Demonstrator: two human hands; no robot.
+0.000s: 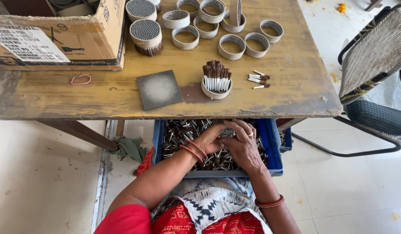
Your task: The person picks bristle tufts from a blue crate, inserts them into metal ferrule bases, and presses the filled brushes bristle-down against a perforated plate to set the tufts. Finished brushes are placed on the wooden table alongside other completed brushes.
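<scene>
The person is sitting at the near edge of the wooden surface [269, 93], with a blue crate [272, 143] resting on the lap, half under the surface edge, so the loose sticks [183, 132] inside it are lying directly under both hands. These sticks are small, thin, white with dark tips, and in the crate they are pointing in all directions, with no common axis. The left hand [210, 139] is curling closed around a small bunch of sticks [226, 133], and the right hand [243, 145] is covering the same bunch from the right side, fingers bent over it; the 2 hands are touching each other, probably for bringing the sticks parallel. The exact direction of the bunch is mostly hidden by the fingers, so I cannot tell it. On the surface, just beyond the crate, 1 cardboard ring [216, 92] is standing half filled: its sticks are upright, long axis vertical, dark tips upward. Just to the right of it, some spare sticks [259, 79] are lying flat, long axis left to right, tips to the right. Farther away, empty rings [231, 47] are waiting in a group, and 2 full rings [145, 34] are standing at the far left near a cardboard box [57, 39]. A grey square tile [159, 89] is lying to the left of the half-filled ring, and a pink rubber band [81, 79] farther left.
</scene>
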